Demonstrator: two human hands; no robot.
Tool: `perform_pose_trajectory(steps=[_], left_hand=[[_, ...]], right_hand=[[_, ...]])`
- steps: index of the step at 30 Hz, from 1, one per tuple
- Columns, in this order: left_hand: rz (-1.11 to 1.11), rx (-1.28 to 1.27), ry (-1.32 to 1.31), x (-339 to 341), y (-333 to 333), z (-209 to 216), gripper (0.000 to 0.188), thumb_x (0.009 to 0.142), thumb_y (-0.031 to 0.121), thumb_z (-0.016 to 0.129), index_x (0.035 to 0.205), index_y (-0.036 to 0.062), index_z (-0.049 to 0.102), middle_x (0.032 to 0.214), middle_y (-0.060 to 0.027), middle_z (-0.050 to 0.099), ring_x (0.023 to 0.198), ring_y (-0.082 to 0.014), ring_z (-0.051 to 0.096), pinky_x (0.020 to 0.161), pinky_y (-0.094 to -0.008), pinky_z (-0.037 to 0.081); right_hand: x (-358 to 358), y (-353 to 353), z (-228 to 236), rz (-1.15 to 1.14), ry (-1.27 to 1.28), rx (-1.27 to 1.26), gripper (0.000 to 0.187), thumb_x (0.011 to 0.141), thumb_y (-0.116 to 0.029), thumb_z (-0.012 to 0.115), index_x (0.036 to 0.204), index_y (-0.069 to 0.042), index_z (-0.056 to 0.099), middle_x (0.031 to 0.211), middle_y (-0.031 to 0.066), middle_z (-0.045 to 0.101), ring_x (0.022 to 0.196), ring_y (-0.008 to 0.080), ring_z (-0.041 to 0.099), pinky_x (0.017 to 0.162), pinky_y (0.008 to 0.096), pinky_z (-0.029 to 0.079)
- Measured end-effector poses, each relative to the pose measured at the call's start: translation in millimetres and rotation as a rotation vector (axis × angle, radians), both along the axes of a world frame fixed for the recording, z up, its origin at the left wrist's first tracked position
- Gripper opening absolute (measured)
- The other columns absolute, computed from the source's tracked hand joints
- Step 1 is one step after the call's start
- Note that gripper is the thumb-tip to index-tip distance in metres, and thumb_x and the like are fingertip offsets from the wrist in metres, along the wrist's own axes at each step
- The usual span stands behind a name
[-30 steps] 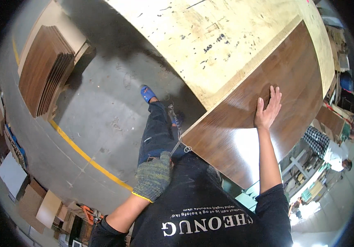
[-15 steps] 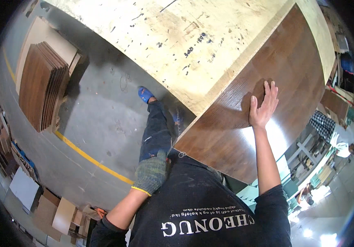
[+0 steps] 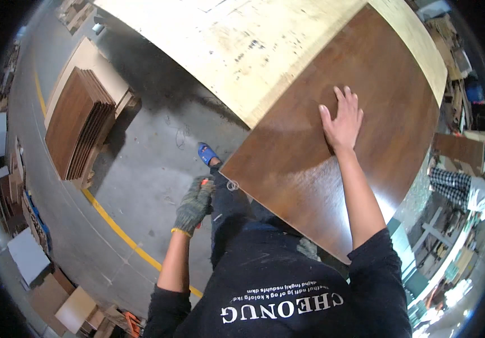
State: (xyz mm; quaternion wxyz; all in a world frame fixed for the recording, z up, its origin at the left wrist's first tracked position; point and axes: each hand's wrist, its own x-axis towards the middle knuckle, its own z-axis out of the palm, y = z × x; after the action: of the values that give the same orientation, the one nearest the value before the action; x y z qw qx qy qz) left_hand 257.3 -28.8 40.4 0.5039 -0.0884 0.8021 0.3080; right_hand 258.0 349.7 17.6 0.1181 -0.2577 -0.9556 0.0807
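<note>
Clearly, the brown wood-grain panel (image 3: 392,84) lies flat on the pale worktable (image 3: 220,39), its near part projecting past the table's edge toward the worker's dark shirt (image 3: 287,265). The right hand (image 3: 344,121), bare, rests palm down on the panel's upper face; its fingers are extended and slightly parted, the thumb standing well away from them. The left hand (image 3: 193,207), in a grey-green knitted glove with a yellow cuff, is held just off the panel's left corner. Its fingers are curled round a red-orange item (image 3: 205,182), which shows at both ends of the fist; the grip hides its middle, so I cannot tell its kind. A thin, pale curl (image 3: 232,185) sits at the panel's edge near that corner. Over to the left, well apart, stands a leaning stack of brown panels (image 3: 79,127), with a yellow floor line (image 3: 116,222) running past it
</note>
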Motion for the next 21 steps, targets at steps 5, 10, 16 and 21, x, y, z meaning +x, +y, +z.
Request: perform_pose_trajectory(steps=[5, 10, 16, 21], left_hand=[[-0.117, 0.110, 0.928, 91.3, 6.1, 13.8, 0.040, 0.088, 0.034, 0.057, 0.120, 0.0119, 0.053, 0.092, -0.0182, 0.061, 0.077, -0.0352, 0.060, 0.068, -0.0455, 0.047], [-0.310, -0.222, 0.859, 115.6, 42.4, 14.2, 0.048, 0.089, 0.038, 0.053, 0.130, 0.0141, 0.047, 0.093, -0.0174, 0.059, 0.078, -0.0351, 0.060, 0.066, -0.0467, 0.046], [-0.260, -0.329, 0.887, 87.1, 25.2, 6.4, 0.049, 0.090, 0.042, 0.050, 0.133, 0.0193, 0.044, 0.091, -0.0176, 0.060, 0.075, -0.0347, 0.061, 0.064, -0.0475, 0.047], [-0.209, -0.414, 0.815, 69.6, 30.2, 10.0, 0.048, 0.089, 0.044, 0.050, 0.131, 0.0208, 0.046, 0.095, -0.0191, 0.062, 0.083, -0.0356, 0.062, 0.069, -0.0478, 0.048]], right_hand=[[45.5, -32.9, 7.9, 0.183, -0.036, -0.029, 0.060, 0.083, -0.040, 0.057, 0.136, -0.019, 0.038, 0.147, 0.0078, 0.029, 0.138, 0.0296, 0.022, 0.111, 0.0507, 0.018], [83.3, -41.7, 9.5, 0.190, -0.065, -0.071, 0.060, 0.083, -0.038, 0.057, 0.136, -0.019, 0.038, 0.148, 0.0071, 0.028, 0.138, 0.0292, 0.021, 0.111, 0.0512, 0.018], [85.8, -39.2, 5.7, 0.219, -0.001, -0.077, 0.058, 0.081, -0.035, 0.060, 0.133, -0.020, 0.042, 0.146, 0.0065, 0.032, 0.137, 0.0288, 0.024, 0.111, 0.0505, 0.019], [89.3, -34.4, 2.5, 0.225, 0.057, -0.084, 0.056, 0.079, -0.032, 0.061, 0.131, -0.020, 0.044, 0.145, 0.0057, 0.034, 0.136, 0.0284, 0.026, 0.110, 0.0509, 0.020]])
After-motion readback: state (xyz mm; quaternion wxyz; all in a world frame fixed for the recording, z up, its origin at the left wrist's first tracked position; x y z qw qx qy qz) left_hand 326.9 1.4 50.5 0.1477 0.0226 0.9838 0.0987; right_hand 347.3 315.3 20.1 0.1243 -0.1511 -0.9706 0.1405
